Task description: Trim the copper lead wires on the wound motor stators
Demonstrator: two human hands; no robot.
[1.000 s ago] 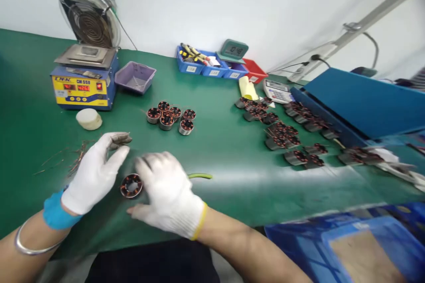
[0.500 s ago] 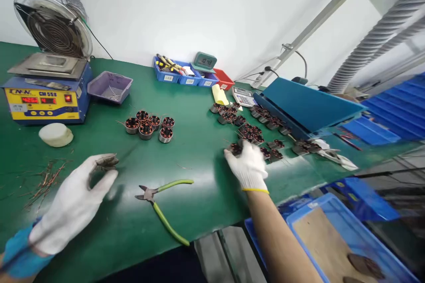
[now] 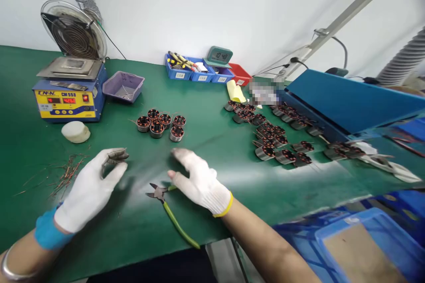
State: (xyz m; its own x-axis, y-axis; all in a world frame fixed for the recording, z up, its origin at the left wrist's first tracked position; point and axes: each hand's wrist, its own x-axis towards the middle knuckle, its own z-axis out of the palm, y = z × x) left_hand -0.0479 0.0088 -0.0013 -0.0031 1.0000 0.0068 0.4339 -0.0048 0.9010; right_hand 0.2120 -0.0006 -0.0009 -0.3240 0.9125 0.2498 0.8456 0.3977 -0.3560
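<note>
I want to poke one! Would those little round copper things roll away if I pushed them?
Probably not: the stators stand flat on their ends on the mat. Tipped sideways, their round shape might roll. The metal and copper windings suggest they are heavy for their size.

Open green table (image 3: 226, 163) runs between the gloved left hand (image 3: 88, 190) and right hand (image 3: 199, 181), broken only by green-handled cutters (image 3: 171, 212) lying just under the right hand. Behind them, a cluster of six wound stators (image 3: 161, 124) stands mid-table, with bare surface on either side. To the right, a larger spread of stators (image 3: 268, 130) crowds the way toward the blue cover (image 3: 348, 101). At far left, wire scraps (image 3: 63, 172), a white puck (image 3: 75, 131) and the solder pot (image 3: 68, 97) hem in the left hand.
</note>
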